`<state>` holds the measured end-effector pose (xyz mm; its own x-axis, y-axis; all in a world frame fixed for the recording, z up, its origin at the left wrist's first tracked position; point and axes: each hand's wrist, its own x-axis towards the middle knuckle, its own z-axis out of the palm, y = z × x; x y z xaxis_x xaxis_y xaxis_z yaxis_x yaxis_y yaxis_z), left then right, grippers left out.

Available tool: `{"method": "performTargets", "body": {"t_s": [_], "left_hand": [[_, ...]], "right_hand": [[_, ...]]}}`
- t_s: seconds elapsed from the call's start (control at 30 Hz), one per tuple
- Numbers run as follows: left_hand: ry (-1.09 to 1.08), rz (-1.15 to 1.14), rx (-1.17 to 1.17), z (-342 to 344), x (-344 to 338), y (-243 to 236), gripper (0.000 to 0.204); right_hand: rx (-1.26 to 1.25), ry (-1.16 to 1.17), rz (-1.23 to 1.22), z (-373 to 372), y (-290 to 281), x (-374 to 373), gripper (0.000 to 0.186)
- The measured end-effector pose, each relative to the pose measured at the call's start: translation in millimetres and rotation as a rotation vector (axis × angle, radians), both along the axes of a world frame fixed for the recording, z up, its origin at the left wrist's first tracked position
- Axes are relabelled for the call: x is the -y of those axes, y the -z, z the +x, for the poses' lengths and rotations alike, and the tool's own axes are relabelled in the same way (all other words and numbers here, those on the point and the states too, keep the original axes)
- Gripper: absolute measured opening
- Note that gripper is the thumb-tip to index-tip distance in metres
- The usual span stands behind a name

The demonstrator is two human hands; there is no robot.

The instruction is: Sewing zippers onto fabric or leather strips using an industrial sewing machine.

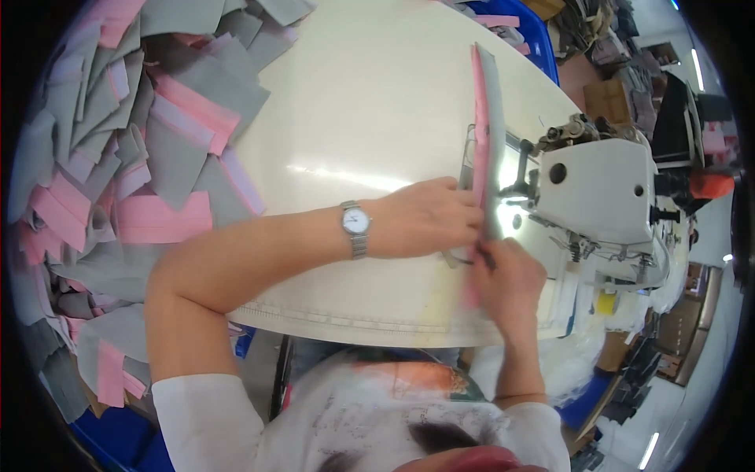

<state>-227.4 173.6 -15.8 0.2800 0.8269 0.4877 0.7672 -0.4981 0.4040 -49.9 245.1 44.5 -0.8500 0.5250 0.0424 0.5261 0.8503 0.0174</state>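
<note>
Pink-and-grey cloth strip lies just left of the white sewing machine. It looks light and floppy, best held by its edges. Right hand pinches its near part; left hand touches it, but I can't tell if it's gripping.

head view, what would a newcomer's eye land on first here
Probably the big heap of grey and pink fabric pieces filling the left side. Next, the white metal sewing machine at right, bright light glowing beside it. Between them, the bare left hand, with a silver-coloured metal watch on its wrist, meets the right hand at a long grey-and-pink fabric strip.
</note>
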Motion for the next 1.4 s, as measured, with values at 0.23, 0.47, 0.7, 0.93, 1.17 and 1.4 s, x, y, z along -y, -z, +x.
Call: {"method": "performTargets", "body": {"t_s": [0.23, 0.47, 0.7, 0.93, 1.17, 1.4], "left_hand": [[0.034, 0.017, -0.027, -1, -8, 7, 0.016], [0.02, 0.005, 0.011, -6, -9, 12, 0.02], [0.009, 0.008, -0.077, 1, -4, 6, 0.025], [0.08, 0.103, -0.166, 4, -5, 5, 0.026], [0.004, -0.222, -0.285, 20, -7, -24, 0.027], [-0.074, -0.128, -0.208, 23, 1, -8, 0.03]], "right_hand": [[-0.074, 0.155, -0.301, 6, -4, -18, 0.014], [0.123, 0.101, -0.166, -14, -7, -21, 0.015], [-0.273, 0.147, -0.664, 25, 2, -30, 0.011], [-0.258, -0.221, -0.238, 24, 4, -27, 0.012], [-0.319, -0.372, -0.191, 35, 11, -38, 0.012], [-0.475, -0.398, -0.287, 59, 22, -20, 0.014]]}}
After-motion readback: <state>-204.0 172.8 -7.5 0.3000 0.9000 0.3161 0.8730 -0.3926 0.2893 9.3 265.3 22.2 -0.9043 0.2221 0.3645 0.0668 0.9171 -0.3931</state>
